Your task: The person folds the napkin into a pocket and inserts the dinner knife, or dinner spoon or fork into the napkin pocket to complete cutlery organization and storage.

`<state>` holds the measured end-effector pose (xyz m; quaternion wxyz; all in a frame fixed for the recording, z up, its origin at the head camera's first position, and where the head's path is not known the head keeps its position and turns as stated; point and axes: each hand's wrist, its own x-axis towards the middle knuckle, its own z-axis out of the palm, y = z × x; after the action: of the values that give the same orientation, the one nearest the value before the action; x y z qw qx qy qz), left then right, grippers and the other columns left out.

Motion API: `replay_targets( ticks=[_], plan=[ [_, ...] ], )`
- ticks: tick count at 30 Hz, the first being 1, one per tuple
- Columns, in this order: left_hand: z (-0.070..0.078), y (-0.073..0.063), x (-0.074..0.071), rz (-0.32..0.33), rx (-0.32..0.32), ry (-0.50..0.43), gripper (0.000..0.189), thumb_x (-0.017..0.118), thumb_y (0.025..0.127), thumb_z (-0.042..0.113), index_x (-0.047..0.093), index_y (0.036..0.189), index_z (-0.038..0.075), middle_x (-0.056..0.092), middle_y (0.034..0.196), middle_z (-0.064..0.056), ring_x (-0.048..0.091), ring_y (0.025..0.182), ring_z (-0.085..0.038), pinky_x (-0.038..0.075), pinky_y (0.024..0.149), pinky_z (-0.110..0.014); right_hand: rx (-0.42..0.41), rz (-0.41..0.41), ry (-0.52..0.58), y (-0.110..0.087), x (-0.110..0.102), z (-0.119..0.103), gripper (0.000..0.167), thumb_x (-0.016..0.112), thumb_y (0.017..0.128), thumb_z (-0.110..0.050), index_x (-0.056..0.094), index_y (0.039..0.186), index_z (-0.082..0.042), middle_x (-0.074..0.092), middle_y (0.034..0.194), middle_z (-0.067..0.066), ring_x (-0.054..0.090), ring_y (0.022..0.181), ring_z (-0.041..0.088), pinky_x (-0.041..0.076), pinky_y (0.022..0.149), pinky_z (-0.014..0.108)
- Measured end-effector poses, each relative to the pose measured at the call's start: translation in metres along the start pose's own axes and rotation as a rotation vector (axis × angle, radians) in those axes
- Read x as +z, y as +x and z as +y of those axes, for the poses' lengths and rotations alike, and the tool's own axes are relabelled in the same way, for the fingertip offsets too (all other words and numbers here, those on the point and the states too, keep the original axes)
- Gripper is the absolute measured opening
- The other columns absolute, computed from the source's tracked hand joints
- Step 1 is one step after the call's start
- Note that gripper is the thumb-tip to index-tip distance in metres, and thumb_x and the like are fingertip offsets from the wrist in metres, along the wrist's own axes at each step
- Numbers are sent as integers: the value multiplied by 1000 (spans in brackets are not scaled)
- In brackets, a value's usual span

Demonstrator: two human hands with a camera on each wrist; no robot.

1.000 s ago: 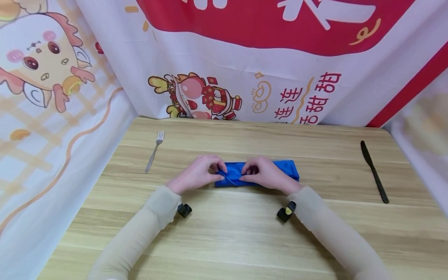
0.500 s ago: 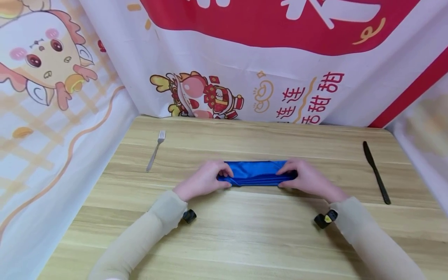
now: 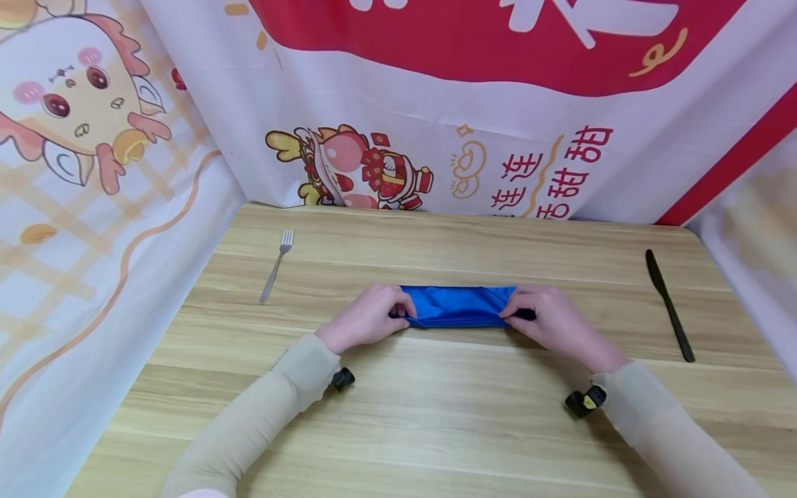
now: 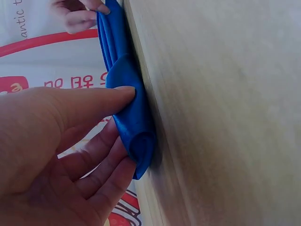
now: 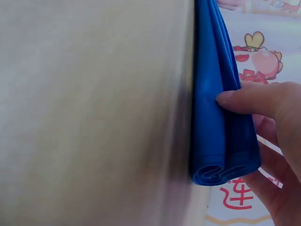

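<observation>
A shiny blue cloth napkin (image 3: 457, 306), folded into a long narrow strip, lies across the middle of the wooden table. At its left end my left hand (image 3: 375, 315) pinches it, thumb on the near side and fingers on the far side. The right hand (image 3: 548, 319) pinches the other end in the same way. In the left wrist view the cloth (image 4: 134, 117) shows a rolled end below the thumb. Two rolled layers of the cloth (image 5: 209, 132) lie side by side at the right end in the right wrist view.
A silver fork (image 3: 276, 266) lies at the table's left, and a black knife (image 3: 670, 304) at the right. Printed white and red curtains (image 3: 398, 69) hang behind the table (image 3: 436, 415) and along its sides.
My right hand has moved from the middle of the napkin to its right end and pinches there. The left hand has shifted slightly right. The pleats on top look flatter and rolled together.
</observation>
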<state>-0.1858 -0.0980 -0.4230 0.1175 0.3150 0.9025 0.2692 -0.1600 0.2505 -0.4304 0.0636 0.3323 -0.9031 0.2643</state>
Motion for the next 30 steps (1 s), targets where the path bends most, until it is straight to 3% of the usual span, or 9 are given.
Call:
replay_targets(
  ticks=[3,8,13,19,23,30],
  plan=[
    [1,0,0,-1,15,15,9,77,93,12,75,100,17,65,95,8,57,85,-11,50,78,-27,13,3,3,-5,2,2,16,88,80,-5,80,89,-16,68,90,-10,65,83,10,57,73,36],
    [11,-1,1,20,23,0,17,81,90,16,75,107,15,66,99,4,58,89,-12,50,80,-29,144,-36,61,-13,-2,6,18,88,80,-10,80,95,-16,69,93,-8,64,85,12,54,71,36],
    [28,4,5,44,55,-25,29,80,92,20,74,119,14,68,114,2,60,104,-15,49,92,-34,234,-76,82,-20,-13,6,26,88,82,-14,79,106,-15,70,105,-1,63,84,16,55,71,37],
    [39,17,20,-1,78,66,33,77,94,16,72,126,15,65,125,1,56,120,-19,43,105,-38,238,-83,52,-26,-18,9,30,89,79,-8,79,107,-12,69,109,4,62,80,15,55,67,34],
    [40,21,26,-18,96,109,31,76,93,9,72,124,13,66,122,0,59,114,-17,46,101,-33,215,-75,37,-30,-16,10,28,88,79,-3,79,104,-14,68,107,2,62,82,16,56,69,35],
    [40,27,24,-7,153,95,19,73,91,0,73,104,13,66,100,2,57,91,-14,49,85,-28,179,-39,35,-30,-11,11,25,86,79,3,79,92,-18,67,100,-4,63,86,15,57,73,38]
  ],
)
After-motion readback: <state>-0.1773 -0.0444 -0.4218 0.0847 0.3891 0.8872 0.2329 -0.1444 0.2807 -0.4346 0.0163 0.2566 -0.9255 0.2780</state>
